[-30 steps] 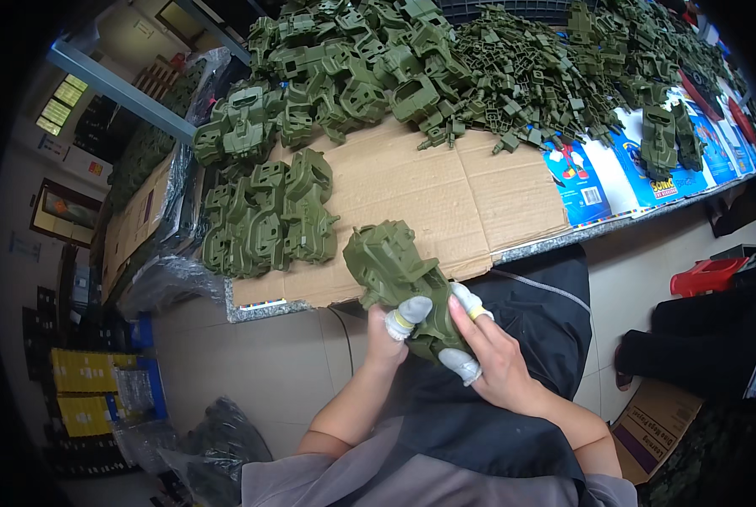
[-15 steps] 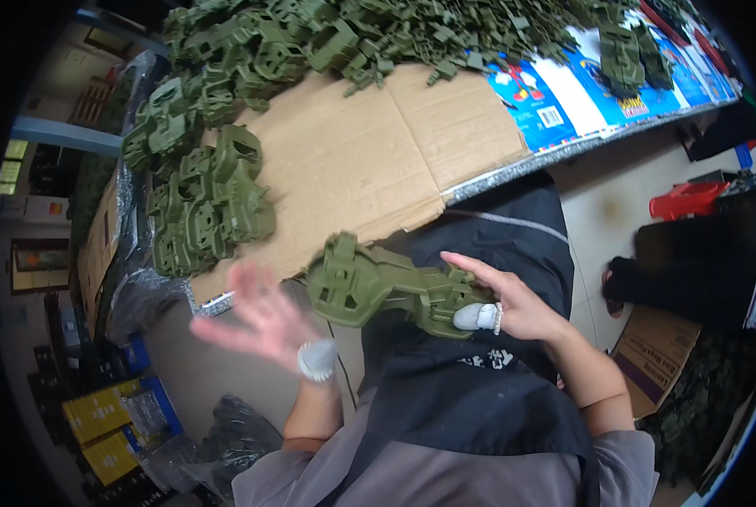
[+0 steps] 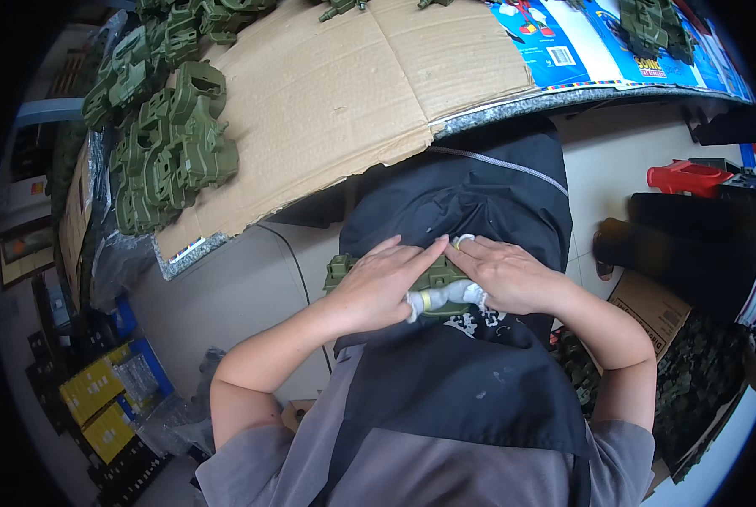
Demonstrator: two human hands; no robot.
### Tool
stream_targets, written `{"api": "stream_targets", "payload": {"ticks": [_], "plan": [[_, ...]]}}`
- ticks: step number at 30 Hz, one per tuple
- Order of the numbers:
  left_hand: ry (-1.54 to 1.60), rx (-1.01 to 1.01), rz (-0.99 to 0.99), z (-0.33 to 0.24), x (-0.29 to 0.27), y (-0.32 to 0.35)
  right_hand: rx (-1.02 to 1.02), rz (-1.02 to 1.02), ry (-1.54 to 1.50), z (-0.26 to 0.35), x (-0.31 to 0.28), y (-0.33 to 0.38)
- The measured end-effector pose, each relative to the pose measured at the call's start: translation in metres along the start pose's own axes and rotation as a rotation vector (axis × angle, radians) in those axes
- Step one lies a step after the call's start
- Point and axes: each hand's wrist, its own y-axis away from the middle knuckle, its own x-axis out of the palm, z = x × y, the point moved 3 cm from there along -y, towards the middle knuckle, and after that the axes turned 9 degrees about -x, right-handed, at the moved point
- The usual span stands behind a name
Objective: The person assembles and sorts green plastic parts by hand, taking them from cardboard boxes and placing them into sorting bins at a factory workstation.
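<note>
An olive-green moulded plastic toy body (image 3: 441,275) rests in my lap, against the dark apron. My left hand (image 3: 382,283) lies over its left part and my right hand (image 3: 513,275) grips its right end. Both thumbs wear white finger covers and press side by side on the near side of the toy body, while the fingers reach over its far side and almost meet at the middle. The hands hide most of the piece; its left end sticks out beyond my left hand.
The table (image 3: 327,110) ahead is covered with cardboard. Similar green toy bodies (image 3: 179,152) stand in a cluster at its left, others (image 3: 652,29) at far right on printed sheets. A cardboard box (image 3: 648,308) and dark green parts lie at right, yellow boxes (image 3: 99,389) at lower left.
My left hand, empty and spread in the air before, has come right onto the toy body. The toy body is now lower and pressed between both hands. The view has tilted toward my lap.
</note>
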Motion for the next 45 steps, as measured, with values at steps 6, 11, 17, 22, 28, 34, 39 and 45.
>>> {"api": "stream_targets", "payload": {"ticks": [6, 11, 17, 22, 28, 34, 39, 45], "plan": [[-0.003, -0.023, 0.118, 0.003, -0.004, -0.002, 0.045, -0.101, -0.101, 0.008, 0.01, 0.002], [0.131, -0.04, -0.029, 0.01, 0.006, 0.0, 0.115, -0.129, -0.108, 0.004, 0.012, 0.003], [0.133, -0.105, 0.022, 0.024, 0.006, -0.004, 0.121, 0.001, -0.456, -0.012, 0.018, -0.008], [0.059, -0.112, 0.115, 0.027, 0.008, -0.003, 0.003, -0.188, -0.088, -0.006, 0.012, -0.009], [-0.037, -0.085, 0.183, 0.036, -0.006, 0.003, 0.021, -0.068, -0.364, -0.008, 0.013, -0.01], [0.002, 0.048, 0.255, 0.042, -0.008, -0.004, 0.184, 0.023, -0.47, -0.005, 0.01, -0.013], [0.108, -0.131, 0.211, 0.035, 0.001, -0.015, 0.177, -0.037, -0.498, -0.016, 0.022, -0.011], [0.097, -0.182, 0.162, 0.038, 0.011, -0.014, 0.176, -0.019, -0.602, -0.021, 0.026, -0.013]]}}
